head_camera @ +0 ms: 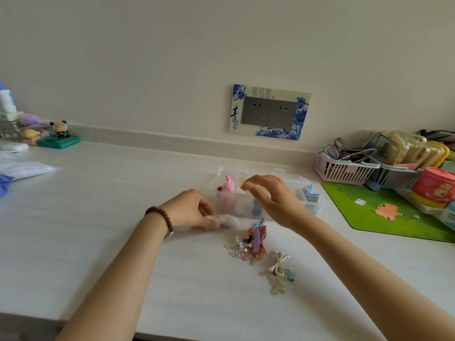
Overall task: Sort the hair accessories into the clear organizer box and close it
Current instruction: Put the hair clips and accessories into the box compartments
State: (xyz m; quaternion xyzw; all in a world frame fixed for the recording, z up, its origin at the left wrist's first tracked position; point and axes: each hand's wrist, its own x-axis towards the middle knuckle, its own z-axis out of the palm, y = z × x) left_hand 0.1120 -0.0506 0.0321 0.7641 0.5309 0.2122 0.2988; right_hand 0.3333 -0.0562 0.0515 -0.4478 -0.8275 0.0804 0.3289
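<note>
The clear organizer box [290,179] lies open on the white counter, its lid back against the wall. A pink fluffy piece [226,193] fills a left compartment, a blue patterned bow [310,191] sits in a right one. My left hand [190,210] rests on the counter just left of the box, fingers pinched on a white fluffy hair clip [227,220]. My right hand [273,196] hovers over the box's middle compartments, fingers spread and holding nothing. In front of the box lie a floral bow clip [256,244], clear butterfly clips [235,247], a cream clip [278,264] and a translucent clip [278,286].
A green mouse pad [384,212] lies to the right. Behind it stand pink and grey baskets [342,169] with glasses and phone cases, and a red tin [433,185]. Small figurines [59,134] and a plastic bag [22,168] sit at far left. Wall sockets [269,112] above.
</note>
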